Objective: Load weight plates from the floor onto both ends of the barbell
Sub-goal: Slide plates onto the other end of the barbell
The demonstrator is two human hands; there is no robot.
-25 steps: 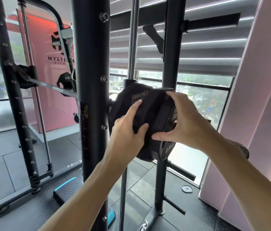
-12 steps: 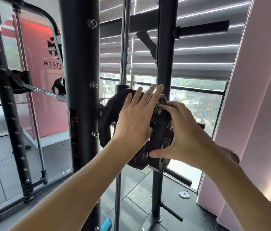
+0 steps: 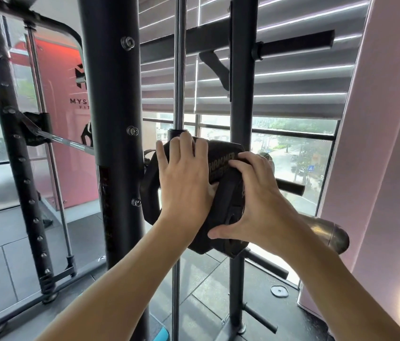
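Black weight plates sit on the near end of the barbell, just right of the front upright (image 3: 113,143). The inner plate (image 3: 149,193) has a grip hole; the outer one (image 3: 221,166) reads "HAMMER". My left hand (image 3: 184,180) lies flat on the plates' face, its fingers reaching the top rim. My right hand (image 3: 255,203) wraps the outer plate's edge, thumb beneath. The bare sleeve tip (image 3: 329,232) sticks out behind my right wrist. The bar (image 3: 71,143) runs left to another plate (image 3: 87,136) at the far end.
Steel guide rod (image 3: 179,70) and a rear post (image 3: 240,94) with storage pegs (image 3: 292,188) stand behind the plates. A small disc (image 3: 279,291) lies on the floor by the pink wall (image 3: 378,143). A blue-edged step (image 3: 160,334) sits below.
My left hand has shifted from the plate's lower edge to lie flat over its face. The plates now sit further in along the sleeve, with more of the sleeve tip showing.
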